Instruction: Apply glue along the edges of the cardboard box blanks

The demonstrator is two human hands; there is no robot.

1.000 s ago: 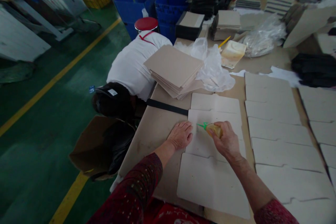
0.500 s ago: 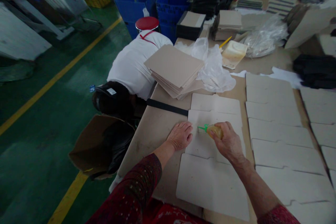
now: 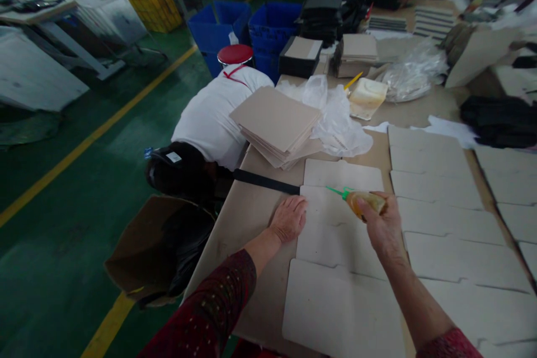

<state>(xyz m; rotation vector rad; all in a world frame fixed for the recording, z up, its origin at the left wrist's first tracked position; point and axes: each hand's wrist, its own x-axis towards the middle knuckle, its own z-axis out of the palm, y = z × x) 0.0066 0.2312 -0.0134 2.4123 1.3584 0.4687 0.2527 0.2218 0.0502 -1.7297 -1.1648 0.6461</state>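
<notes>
My right hand (image 3: 382,227) is closed around a small yellowish glue bottle (image 3: 366,201) with a green nozzle that points left, held a little above a pale card sheet (image 3: 335,224). My left hand (image 3: 288,218) lies flat with fingers stretched on the left edge of that same sheet. More card sheets (image 3: 344,174) overlap in a column in front of me, and further rows (image 3: 436,190) lie to the right. Both of my sleeves are dark red.
A stack of brown boards (image 3: 274,123) and crumpled clear plastic (image 3: 335,117) lie farther along the table (image 3: 247,212). A person in a white top (image 3: 213,114) bends low at the table's left edge. Blue bins (image 3: 272,19) stand behind, and a cardboard box (image 3: 146,240) sits on the floor.
My right hand has lifted the glue bottle up and to the right, off the sheet's left side. My left hand stays pressed on the sheet. The view has tilted up slightly.
</notes>
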